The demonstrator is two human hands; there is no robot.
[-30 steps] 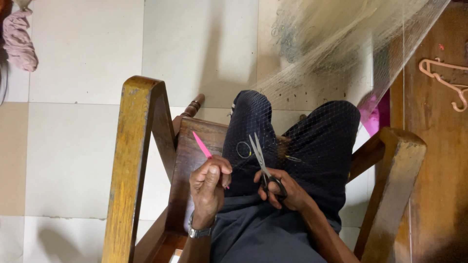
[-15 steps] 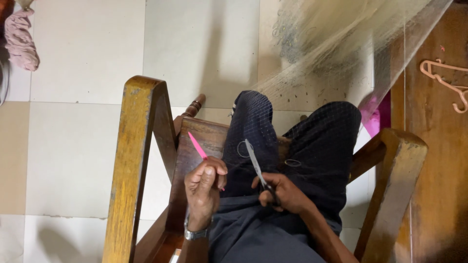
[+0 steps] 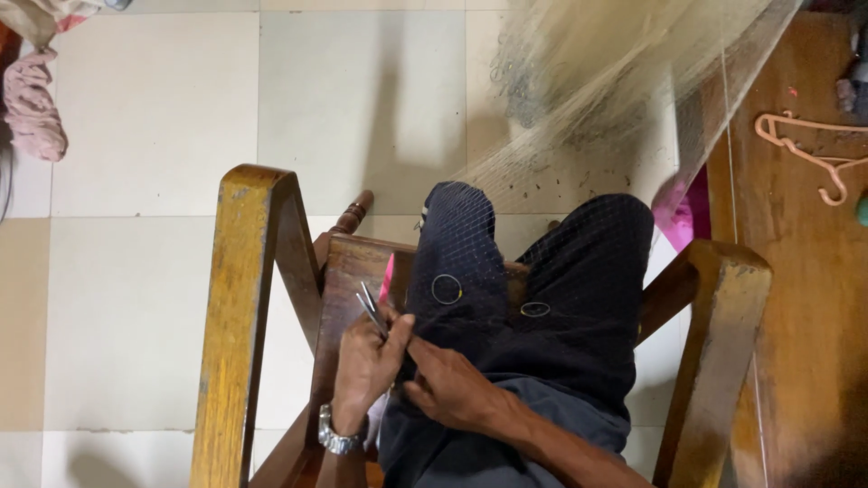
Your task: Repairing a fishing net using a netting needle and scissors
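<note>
Left hand (image 3: 366, 361) closed around scissors (image 3: 371, 307) beside a pink tool (image 3: 387, 278), right hand (image 3: 452, 389) pinching fine net (image 3: 579, 99) over dark trousers (image 3: 542, 307), wooden chair (image 3: 244, 307) around them, tiled floor (image 3: 136, 136) beyond.

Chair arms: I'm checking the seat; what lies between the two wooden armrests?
Head view: the person's dark-trousered legs under fine netting, both hands and scissors.

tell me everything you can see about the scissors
The scissors are small, with slim grey metal blades lying close together, tips pointing up and to the left. Only the blades show; the handles are hidden inside the left hand, which grips them. They sit over the wooden chair seat, just left of a pink stick-like tool. The right hand is close by, but contact cannot be told.
</note>
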